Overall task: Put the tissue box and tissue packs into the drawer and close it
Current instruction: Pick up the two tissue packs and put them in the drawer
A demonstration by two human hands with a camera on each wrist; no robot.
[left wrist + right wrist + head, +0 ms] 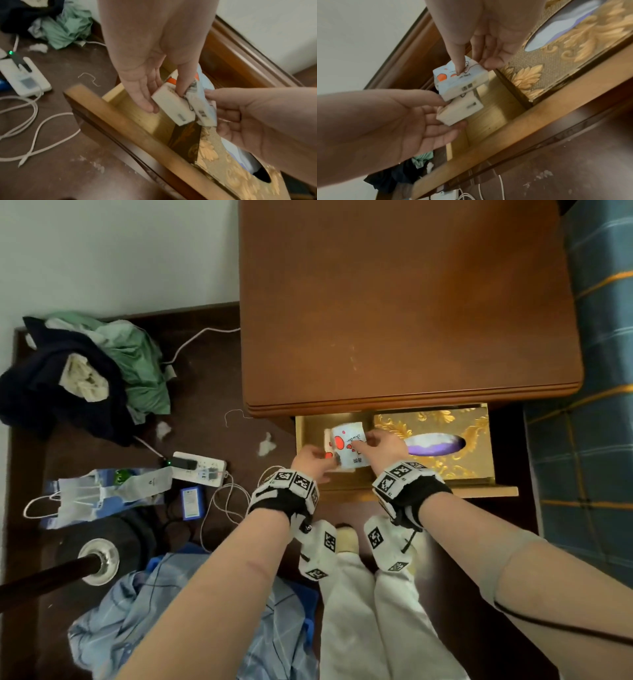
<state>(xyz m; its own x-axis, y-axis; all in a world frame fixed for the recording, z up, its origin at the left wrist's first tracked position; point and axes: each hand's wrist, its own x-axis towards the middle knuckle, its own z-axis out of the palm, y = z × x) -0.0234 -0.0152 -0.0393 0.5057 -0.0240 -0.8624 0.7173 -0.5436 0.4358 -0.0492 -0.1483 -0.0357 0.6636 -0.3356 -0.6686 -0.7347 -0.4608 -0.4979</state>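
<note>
The drawer [479, 491] of the brown nightstand stands pulled out. A gold patterned tissue box [445, 419] lies in its right part, a white tissue showing in the slot. Over the bare left part, my left hand [313, 457] pinches a plain white tissue pack [171, 106] between thumb and fingers. My right hand [380, 445] pinches a pack printed with red dots [347, 446], which lies on top of the plain one. In the right wrist view the printed pack [460, 81] overlaps the plain pack [460, 112] above the drawer floor [488, 119].
The nightstand top [411, 302] overhangs the back of the drawer. A blue plaid bed [599, 371] borders the right. On the dark floor to the left lie a pile of clothes [85, 371], a power strip [200, 469] with white cables, and a blue shirt [171, 594].
</note>
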